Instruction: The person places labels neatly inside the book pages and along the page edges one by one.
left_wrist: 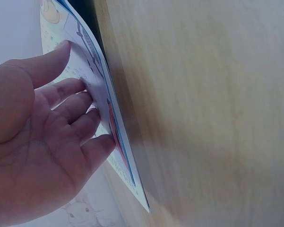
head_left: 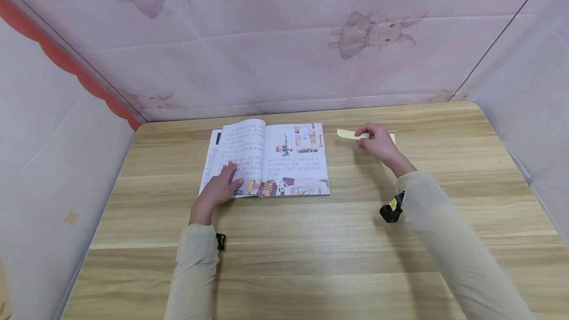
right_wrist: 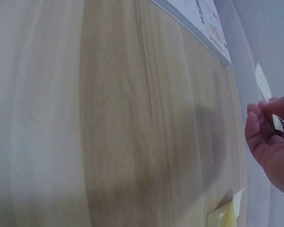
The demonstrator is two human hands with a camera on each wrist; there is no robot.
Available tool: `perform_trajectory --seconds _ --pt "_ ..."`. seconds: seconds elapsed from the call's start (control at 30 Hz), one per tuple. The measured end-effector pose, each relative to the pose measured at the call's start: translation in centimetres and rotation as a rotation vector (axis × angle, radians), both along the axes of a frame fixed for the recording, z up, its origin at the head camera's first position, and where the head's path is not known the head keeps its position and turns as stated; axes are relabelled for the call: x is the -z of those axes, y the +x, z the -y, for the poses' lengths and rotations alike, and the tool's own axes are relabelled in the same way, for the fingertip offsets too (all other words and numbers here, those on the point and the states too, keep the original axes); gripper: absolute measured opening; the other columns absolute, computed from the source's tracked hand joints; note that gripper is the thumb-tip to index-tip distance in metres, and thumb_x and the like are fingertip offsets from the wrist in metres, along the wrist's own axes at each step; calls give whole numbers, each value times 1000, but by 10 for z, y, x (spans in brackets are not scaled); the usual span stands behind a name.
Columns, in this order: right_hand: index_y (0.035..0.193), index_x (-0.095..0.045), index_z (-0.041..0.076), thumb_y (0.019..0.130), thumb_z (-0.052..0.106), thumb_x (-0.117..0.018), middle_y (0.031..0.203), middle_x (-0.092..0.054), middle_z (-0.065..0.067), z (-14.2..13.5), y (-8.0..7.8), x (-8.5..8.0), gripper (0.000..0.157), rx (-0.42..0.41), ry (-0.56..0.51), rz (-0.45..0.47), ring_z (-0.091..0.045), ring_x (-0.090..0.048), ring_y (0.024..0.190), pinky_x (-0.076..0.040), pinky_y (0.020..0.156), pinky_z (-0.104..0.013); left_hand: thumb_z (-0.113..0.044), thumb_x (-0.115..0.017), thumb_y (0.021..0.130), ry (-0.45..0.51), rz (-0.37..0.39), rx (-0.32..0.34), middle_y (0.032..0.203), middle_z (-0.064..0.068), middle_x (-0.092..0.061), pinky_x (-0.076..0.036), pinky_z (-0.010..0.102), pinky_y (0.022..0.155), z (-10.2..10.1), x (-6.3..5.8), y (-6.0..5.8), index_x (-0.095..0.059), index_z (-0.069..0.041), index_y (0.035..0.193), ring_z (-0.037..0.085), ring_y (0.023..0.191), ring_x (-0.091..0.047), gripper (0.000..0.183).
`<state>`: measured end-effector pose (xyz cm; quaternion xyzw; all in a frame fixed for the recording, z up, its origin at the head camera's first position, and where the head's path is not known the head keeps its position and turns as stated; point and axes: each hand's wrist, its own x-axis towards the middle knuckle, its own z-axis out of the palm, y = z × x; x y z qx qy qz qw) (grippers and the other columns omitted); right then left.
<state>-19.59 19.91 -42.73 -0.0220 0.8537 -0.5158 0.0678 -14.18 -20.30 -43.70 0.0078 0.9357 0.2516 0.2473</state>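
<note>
An open picture book [head_left: 298,169] lies on the wooden table, its left-hand pages curving up near the spine. My left hand [head_left: 217,189] rests on the lower part of the left page, fingers spread and loosely bent. In the left wrist view, those fingertips touch the printed page [left_wrist: 87,61] near its lower edge. To the right of the book, my right hand [head_left: 378,143] pinches a pale yellow sticky note [head_left: 346,134] between thumb and fingers, held above the table. A pad of yellow sticky notes [right_wrist: 218,218] lies below that hand, its top sheet lifted at one end.
The wooden table [head_left: 293,256] meets a fabric backdrop [head_left: 275,63] printed with rabbits along its far edge. Pale fabric walls stand at the left and right sides. A black wrist camera [head_left: 391,211] hangs from the right sleeve.
</note>
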Motion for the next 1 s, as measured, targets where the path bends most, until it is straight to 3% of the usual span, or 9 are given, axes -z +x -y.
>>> perform_trajectory --seconds 0.17,0.37,0.5,0.77,1.0 --pt "104 -55 -10 84 -9 -48 95 -56 -25 7 -1 5 22 -7 23 2 -12 -54 67 -49 60 -21 -31 -39 98 8 -3 0 152 12 -3 -8 48 109 0 -1 0 -15 -5 146 33 137 -2 60" --pt "98 -60 -5 86 1 -53 73 -57 -12 15 0 6 15 -4 56 -33 -14 -53 59 -47 53 -20 -31 -39 98 7 -7 4 151 13 -2 -8 48 109 -1 -3 0 -15 -4 146 33 137 -2 60" --pt "97 -60 -5 85 2 -56 68 -48 -5 17 0 5 14 2 56 -39 -12 -50 56 -52 57 -24 -31 -38 98 4 -4 4 152 13 -2 -8 48 109 -1 -3 0 -14 -5 146 33 137 -2 60" --pt "106 -53 -10 86 -5 -55 88 -55 -17 18 0 4 21 14 -4 11 -9 -55 64 -55 65 -27 -30 -39 98 0 -3 6 151 13 -3 -9 49 109 -1 -4 0 -15 -4 146 34 137 -3 60" --pt "103 -57 -11 88 -6 -51 85 -60 -27 21 2 6 17 19 -5 8 -10 -57 60 -55 65 -35 -30 -39 98 1 -6 10 151 13 -4 -9 49 109 -1 -3 1 -15 -4 146 34 137 -3 60"
